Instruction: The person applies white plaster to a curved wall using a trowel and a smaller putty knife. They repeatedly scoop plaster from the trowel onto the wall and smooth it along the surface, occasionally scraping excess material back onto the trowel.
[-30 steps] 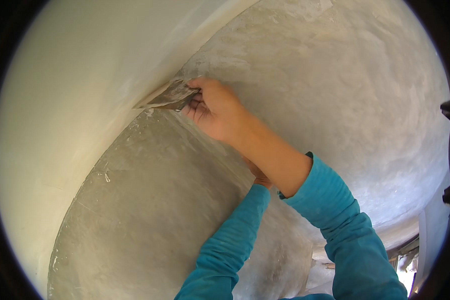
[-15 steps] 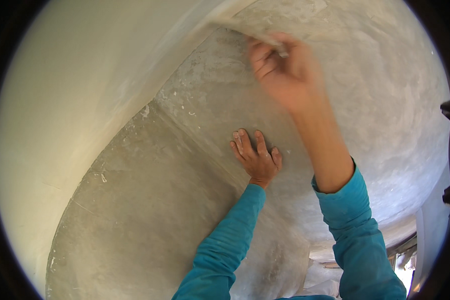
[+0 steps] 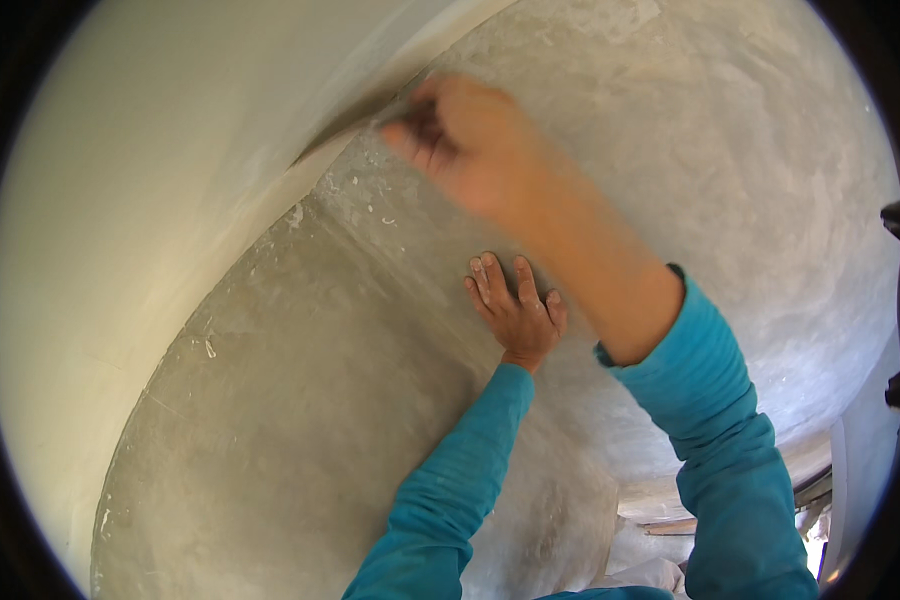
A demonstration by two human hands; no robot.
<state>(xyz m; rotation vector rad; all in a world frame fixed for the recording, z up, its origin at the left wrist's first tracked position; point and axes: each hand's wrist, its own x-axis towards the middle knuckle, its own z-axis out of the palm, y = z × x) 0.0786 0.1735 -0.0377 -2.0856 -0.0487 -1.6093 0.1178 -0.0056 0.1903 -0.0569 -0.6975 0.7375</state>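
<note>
My right hand (image 3: pixel 460 140), smeared by motion, is raised to the seam where the pale, smooth surface (image 3: pixel 150 200) meets the grey plastered wall (image 3: pixel 670 180). Its fingers are curled round a thin, flat, blade-like tool (image 3: pixel 370 116). The tool is blurred and partly hidden by the hand, so its exact kind cannot be made out. It lies along the seam, beside a dark, narrow shadow on the pale surface. Lower down, my left hand (image 3: pixel 518 315) rests flat on the grey wall with its fingers spread, holding nothing. Whitish dust marks its fingertips.
A faint ridge (image 3: pixel 380 265) crosses the grey wall to the left of my left hand. White specks (image 3: pixel 385 210) dot the plaster near the seam. A dark object (image 3: pixel 898 300) stands at the right rim. Bright daylight (image 3: pixel 815 550) shows through a gap at lower right.
My right hand has swung left and slightly down with the thin tool, from over the grey wall to the seam. My left hand stays nearly in place.
</note>
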